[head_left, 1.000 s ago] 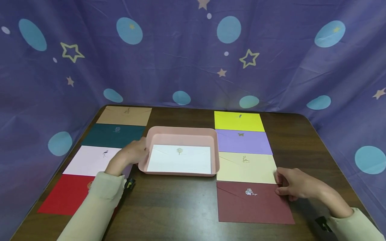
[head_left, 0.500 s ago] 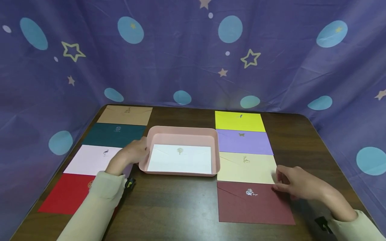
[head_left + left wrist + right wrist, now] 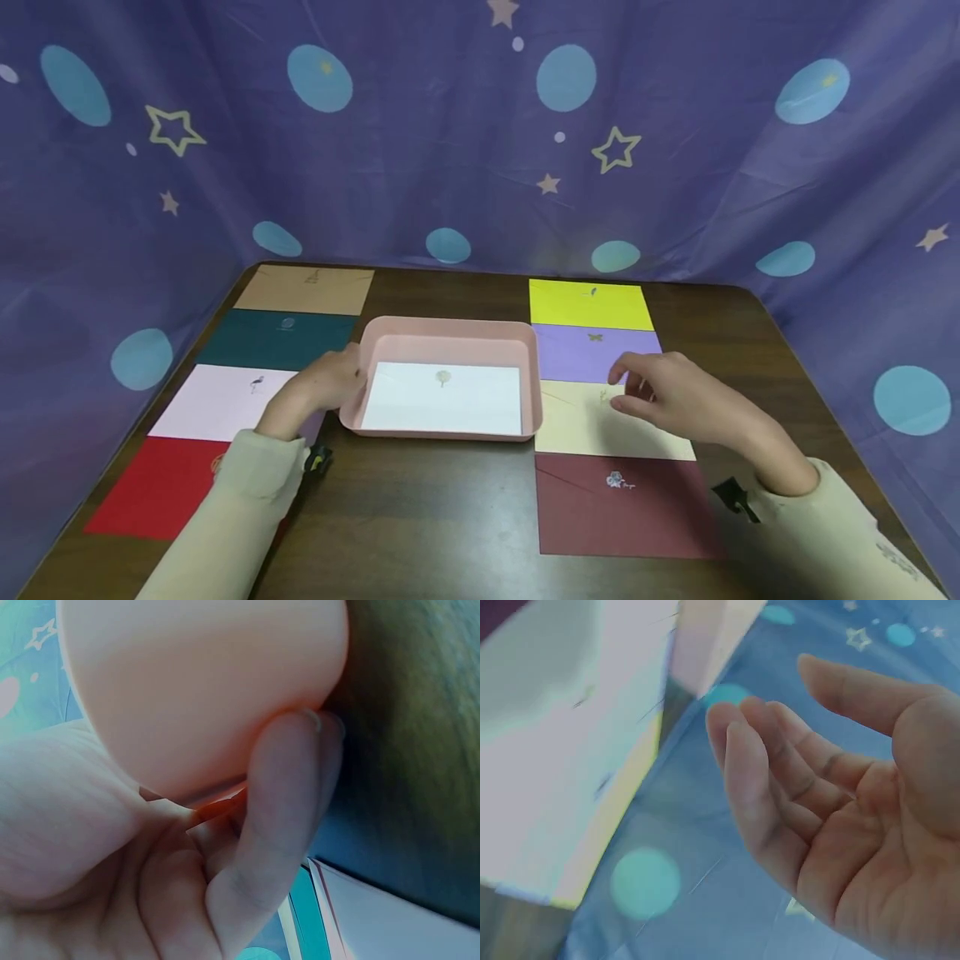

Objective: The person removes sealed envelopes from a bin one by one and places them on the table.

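Your left hand [image 3: 326,383] has its fingers curled onto the left end of the pink rectangular tray [image 3: 450,340]; right of those fingers, inside it, lies a white paper envelope [image 3: 450,408]. Your right hand [image 3: 678,396] hovers, thumb and loosely bent fingers apart, above a cream paper envelope [image 3: 573,425], a lavender paper envelope [image 3: 562,354] just beyond them.

From the head, looks forward and down, far enough back to take in desk [image 3: 442,517], left hand [image 3: 328,383], right hand [image 3: 678,396] and starry cloth [image 3: 450,133] behind. At the left wrist, peers very close, turned sideways, at the pink tray [image 3: 202,682]. At the right wrist, looks slantwise across the near hand toward envelopes [image 3: 570,772] and cloth. Shares the tray between head and left wrist, the cloth among all three.
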Motion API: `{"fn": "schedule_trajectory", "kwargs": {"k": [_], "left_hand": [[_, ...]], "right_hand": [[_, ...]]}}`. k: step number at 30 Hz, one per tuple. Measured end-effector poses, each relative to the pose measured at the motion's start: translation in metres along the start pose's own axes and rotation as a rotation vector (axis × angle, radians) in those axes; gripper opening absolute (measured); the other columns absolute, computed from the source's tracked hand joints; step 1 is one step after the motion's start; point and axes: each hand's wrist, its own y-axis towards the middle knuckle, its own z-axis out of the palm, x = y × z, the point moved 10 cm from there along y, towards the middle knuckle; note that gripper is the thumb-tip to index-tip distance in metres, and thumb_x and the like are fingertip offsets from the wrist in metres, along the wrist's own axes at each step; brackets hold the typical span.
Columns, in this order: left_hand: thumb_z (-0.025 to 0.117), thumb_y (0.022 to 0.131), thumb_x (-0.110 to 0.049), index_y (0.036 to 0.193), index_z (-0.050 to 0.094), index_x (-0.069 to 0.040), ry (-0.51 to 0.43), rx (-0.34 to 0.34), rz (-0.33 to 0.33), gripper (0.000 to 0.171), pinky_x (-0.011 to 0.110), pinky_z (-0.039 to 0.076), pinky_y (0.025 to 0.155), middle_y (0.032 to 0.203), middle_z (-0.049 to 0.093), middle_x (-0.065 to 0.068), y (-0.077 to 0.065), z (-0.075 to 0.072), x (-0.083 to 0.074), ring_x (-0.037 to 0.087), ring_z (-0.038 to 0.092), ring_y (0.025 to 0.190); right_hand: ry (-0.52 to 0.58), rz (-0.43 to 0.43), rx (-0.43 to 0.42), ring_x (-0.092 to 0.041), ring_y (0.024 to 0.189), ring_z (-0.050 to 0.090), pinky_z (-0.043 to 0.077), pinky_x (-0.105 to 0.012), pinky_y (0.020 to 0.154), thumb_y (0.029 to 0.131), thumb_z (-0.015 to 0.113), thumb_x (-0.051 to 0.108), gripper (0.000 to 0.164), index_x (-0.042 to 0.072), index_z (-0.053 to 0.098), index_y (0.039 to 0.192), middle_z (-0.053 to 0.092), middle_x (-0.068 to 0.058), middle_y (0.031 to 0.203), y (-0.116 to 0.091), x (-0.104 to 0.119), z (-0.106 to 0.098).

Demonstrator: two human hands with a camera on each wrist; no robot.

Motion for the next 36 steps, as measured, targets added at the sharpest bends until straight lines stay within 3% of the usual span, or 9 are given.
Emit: {"fn": "schedule_trajectory", "kwargs": {"k": [5,13,18,21,27,31,36], "left_hand": [[0.032,0.102,-0.012,0.135,0.021,0.02,-0.027,0.008,-0.01,0.048,0.035,0.045,0.062,0.105,0.053,0.026,0.0,0.001,0.001,0.029,0.053,0.083],[0.03,0.102,-0.013,0.136,0.019,0.019,-0.008,0.009,-0.029,0.048,0.036,0.046,0.063,0.112,0.052,0.031,0.001,0.003,0.003,0.029,0.054,0.084],[0.031,0.101,-0.013,0.136,0.016,0.019,-0.005,0.011,-0.054,0.05,0.035,0.043,0.056,0.092,0.053,0.022,0.002,0.006,0.006,0.027,0.053,0.073],[0.032,0.1,-0.014,0.137,0.013,0.019,-0.003,0.013,-0.079,0.053,0.036,0.042,0.055,0.088,0.051,0.02,0.003,0.008,0.007,0.028,0.052,0.07],[0.033,0.099,-0.014,0.136,0.013,0.018,0.007,-0.021,-0.116,0.052,0.04,0.046,0.06,0.105,0.051,0.031,0.006,0.01,0.01,0.032,0.054,0.08],[0.034,0.097,-0.013,0.131,0.02,0.015,0.021,-0.052,-0.132,0.047,0.044,0.046,0.064,0.099,0.052,0.03,0.008,0.011,0.01,0.035,0.053,0.082],[0.032,0.097,-0.012,0.127,0.021,0.013,0.018,-0.056,-0.154,0.041,0.041,0.045,0.059,0.09,0.052,0.025,0.009,0.013,0.011,0.034,0.053,0.077]], "right_hand": [[0.018,-0.067,0.001,-0.003,0.072,0.057,0.049,-0.029,0.067,0.087,0.07,0.021,0.022,0.019,0.059,0.106,0.061,0.013,0.08,0.034,0.029,0.007],[0.014,-0.197,0.024,-0.009,0.081,0.059,0.049,-0.028,0.071,0.087,0.065,0.015,0.023,0.009,0.061,0.109,0.062,0.005,0.089,0.083,0.057,0.036],[0.004,-0.223,0.05,-0.017,0.089,0.059,0.048,-0.032,0.079,0.086,0.067,0.015,0.029,0.006,0.061,0.112,0.063,-0.003,0.099,0.104,0.061,0.053],[-0.019,-0.215,0.065,-0.019,0.091,0.058,0.047,-0.033,0.081,0.085,0.069,0.015,0.03,0.005,0.061,0.113,0.062,-0.007,0.103,0.112,0.061,0.061],[-0.042,-0.186,0.086,-0.017,0.09,0.052,0.046,-0.032,0.079,0.083,0.071,0.016,0.033,0.005,0.063,0.112,0.061,-0.006,0.107,0.123,0.055,0.073],[-0.026,-0.159,0.102,-0.016,0.093,0.047,0.045,-0.032,0.08,0.081,0.074,0.017,0.036,0.005,0.062,0.113,0.06,-0.007,0.106,0.127,0.051,0.08],[-0.035,-0.144,0.124,-0.015,0.086,0.048,0.044,-0.032,0.079,0.081,0.074,0.018,0.04,0.005,0.061,0.117,0.058,-0.009,0.101,0.13,0.047,0.089]]}}
